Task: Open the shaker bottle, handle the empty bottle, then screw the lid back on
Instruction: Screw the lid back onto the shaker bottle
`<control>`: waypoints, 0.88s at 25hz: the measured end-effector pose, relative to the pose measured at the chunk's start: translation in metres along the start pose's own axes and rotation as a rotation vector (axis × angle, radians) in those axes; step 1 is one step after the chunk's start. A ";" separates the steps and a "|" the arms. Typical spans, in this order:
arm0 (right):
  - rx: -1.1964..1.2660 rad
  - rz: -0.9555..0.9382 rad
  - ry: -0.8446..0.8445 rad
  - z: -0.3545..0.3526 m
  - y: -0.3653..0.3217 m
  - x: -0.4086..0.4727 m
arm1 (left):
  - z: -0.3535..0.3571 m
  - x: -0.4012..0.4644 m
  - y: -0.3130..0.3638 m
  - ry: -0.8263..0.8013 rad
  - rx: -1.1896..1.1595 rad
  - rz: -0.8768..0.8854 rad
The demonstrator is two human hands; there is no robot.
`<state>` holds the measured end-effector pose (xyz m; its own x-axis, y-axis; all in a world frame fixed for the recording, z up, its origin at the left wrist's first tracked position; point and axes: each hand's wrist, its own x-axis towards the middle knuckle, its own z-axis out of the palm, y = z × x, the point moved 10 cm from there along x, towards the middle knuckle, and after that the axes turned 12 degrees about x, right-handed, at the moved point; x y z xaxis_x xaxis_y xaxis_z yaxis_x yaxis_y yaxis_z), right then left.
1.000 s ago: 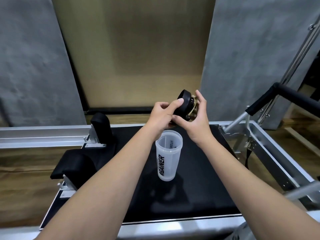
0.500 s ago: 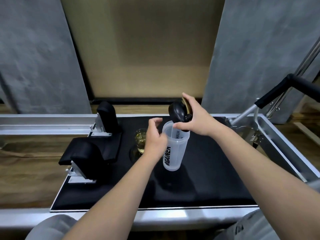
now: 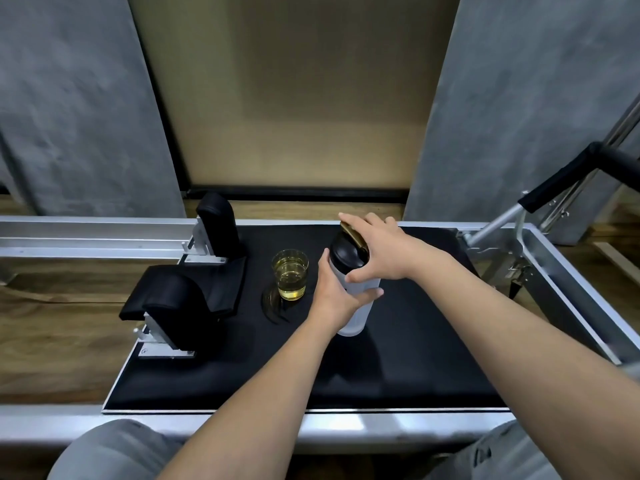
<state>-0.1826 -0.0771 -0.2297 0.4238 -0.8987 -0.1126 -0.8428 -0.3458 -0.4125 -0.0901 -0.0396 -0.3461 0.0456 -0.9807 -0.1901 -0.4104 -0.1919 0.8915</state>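
Observation:
The translucent shaker bottle (image 3: 357, 318) stands upright on the black padded carriage (image 3: 415, 358). Its black lid (image 3: 346, 255) with a gold flip cap sits on the bottle's mouth. My right hand (image 3: 384, 252) grips the lid from above, thumb on the near side and fingers over the far side. My left hand (image 3: 337, 294) wraps around the bottle's body just below the lid and hides most of the bottle's print.
A clear glass (image 3: 290, 273) of yellow liquid stands just left of the bottle, close to my left hand. Two black shoulder rests (image 3: 180, 306) sit further left. A metal frame and padded bar (image 3: 554, 183) rise at the right. My knees show at the bottom edge.
My right hand has brought the lid down from above onto the bottle's mouth. My left hand has left the lid and closed around the bottle's body. The camera has tilted down.

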 end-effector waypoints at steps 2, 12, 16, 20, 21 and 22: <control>-0.018 0.007 -0.017 0.003 0.001 0.003 | -0.001 0.003 0.001 0.032 -0.068 0.027; -0.058 0.209 0.115 0.010 0.000 -0.003 | -0.001 0.016 -0.012 0.121 -0.088 0.047; -0.181 0.259 0.119 -0.015 -0.004 -0.015 | -0.003 0.017 -0.017 0.175 0.030 0.124; -0.187 0.062 0.228 -0.056 -0.021 -0.016 | 0.005 0.020 -0.011 0.071 -0.105 0.103; -0.213 -0.006 0.123 -0.044 -0.026 -0.012 | 0.004 0.020 -0.009 0.078 -0.111 0.120; -0.242 -0.053 0.023 -0.028 -0.027 -0.010 | 0.005 0.019 -0.012 0.072 -0.095 0.109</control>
<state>-0.1735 -0.0666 -0.1917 0.4642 -0.8825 -0.0753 -0.8758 -0.4445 -0.1883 -0.0893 -0.0560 -0.3626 0.0718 -0.9954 -0.0638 -0.3289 -0.0840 0.9406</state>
